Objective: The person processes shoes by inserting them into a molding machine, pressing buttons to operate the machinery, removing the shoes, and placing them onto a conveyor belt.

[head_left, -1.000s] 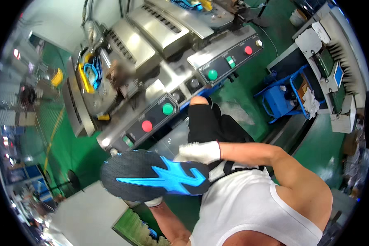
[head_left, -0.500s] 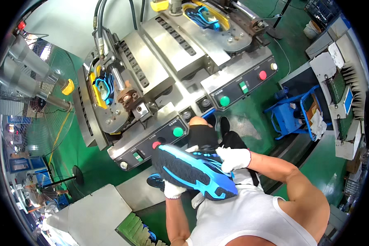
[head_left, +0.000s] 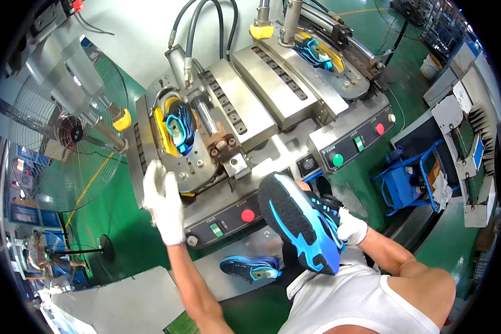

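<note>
1. Black-blue shoe [head_left: 296, 225] is gripped by right hand [head_left: 351, 227] at its upper, sole turned to camera.
2. Left hand [head_left: 162, 209] is held near mounted shoe [head_left: 180, 128], fingers slightly parted.
3. Loose shoe [head_left: 249, 268] is seen on tabletop [head_left: 206, 273] between hands.

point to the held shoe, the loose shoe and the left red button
Held shoe [head_left: 300, 222], head view: its sole.
Loose shoe [head_left: 250, 268], head view: its upper.
Left red button [head_left: 247, 215], head view: its face.

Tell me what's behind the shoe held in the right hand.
Behind the shoe, the left control panel and a bare knee show partly. The panel's right end and whatever else the shoe covers are hidden.
</note>
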Action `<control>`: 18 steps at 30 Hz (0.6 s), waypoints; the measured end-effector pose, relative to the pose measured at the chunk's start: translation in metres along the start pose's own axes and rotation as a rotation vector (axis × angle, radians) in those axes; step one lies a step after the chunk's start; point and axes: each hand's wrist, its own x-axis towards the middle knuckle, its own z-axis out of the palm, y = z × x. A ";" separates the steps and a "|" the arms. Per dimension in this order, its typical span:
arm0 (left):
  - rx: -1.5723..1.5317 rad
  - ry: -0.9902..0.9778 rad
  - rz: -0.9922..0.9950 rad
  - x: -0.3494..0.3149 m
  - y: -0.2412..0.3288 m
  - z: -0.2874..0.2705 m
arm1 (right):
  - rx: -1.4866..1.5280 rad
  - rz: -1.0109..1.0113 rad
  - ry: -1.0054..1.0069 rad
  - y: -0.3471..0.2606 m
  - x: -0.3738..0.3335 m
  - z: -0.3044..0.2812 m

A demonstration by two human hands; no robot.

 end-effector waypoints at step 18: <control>0.830 -0.010 0.127 0.200 -0.004 0.025 | -0.109 -0.276 0.491 -0.011 -0.035 -0.009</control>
